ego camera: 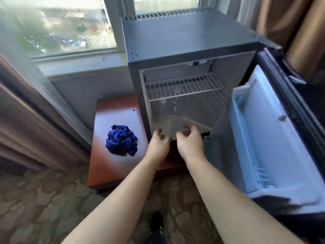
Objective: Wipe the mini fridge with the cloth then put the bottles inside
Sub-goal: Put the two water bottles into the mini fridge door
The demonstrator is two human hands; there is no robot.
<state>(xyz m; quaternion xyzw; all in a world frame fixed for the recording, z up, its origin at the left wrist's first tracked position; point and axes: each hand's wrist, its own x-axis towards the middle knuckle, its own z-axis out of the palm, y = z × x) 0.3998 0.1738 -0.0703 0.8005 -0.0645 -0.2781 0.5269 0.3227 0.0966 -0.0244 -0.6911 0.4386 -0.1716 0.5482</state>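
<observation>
Head view: looking down at two bare arms that reach toward an open fridge.
Floor: a brown patterned carpet [44, 199] is nearest, with a dark shoe [156, 221] between the arms.
Left hand: the left hand [158, 145] is at the front edge of the fridge floor, fingers loosely curled, holding nothing.
Right hand: the right hand [190, 140] is just beside the left one, fingers bent and apart, holding nothing too.
Cloth: the crumpled dark blue cloth [121, 140] lies on the shiny reddish-brown wooden table [109, 166], to the left of the hands. No hand touches it.
Fridge: the small grey metal mini fridge [184, 43] stands on the same table, at its right end, under the window.
Door: the fridge door with its white inside [274, 138] hangs wide open on the right.
Inside: a white wire shelf [184, 86] sits across the upper part. Something blurry shows below it at the back; I cannot tell what it is.
Far away: a big glass window [61, 27] with brown curtains [21, 111] on both sides.
</observation>
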